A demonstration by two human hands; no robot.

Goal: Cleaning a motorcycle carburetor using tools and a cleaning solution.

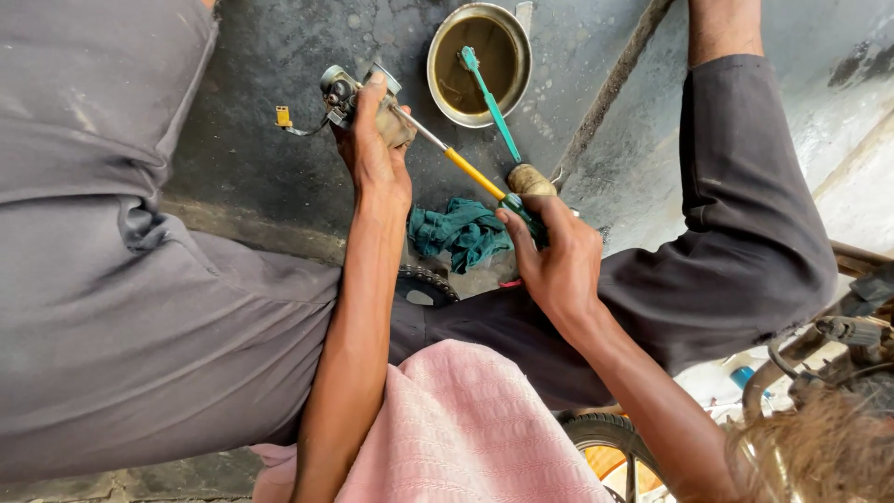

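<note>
My left hand (372, 149) grips a small grey metal carburettor (358, 93) with a short wire and yellow connector (283, 116) hanging off its left side. My right hand (557, 256) is shut on the green handle of a screwdriver (470, 170) with a yellow collar; its metal shaft runs up and left into the carburettor. Both hands hover over a dark, stained concrete floor (270, 56), between my grey-trousered knees.
A round metal bowl (445, 104) of brownish liquid holds a teal toothbrush (489, 93). A crumpled teal rag (463, 233) and a small brown round object (531, 179) lie on the floor. A toothed sprocket (426, 279) sits below the rag. Bike wheel and parts at lower right.
</note>
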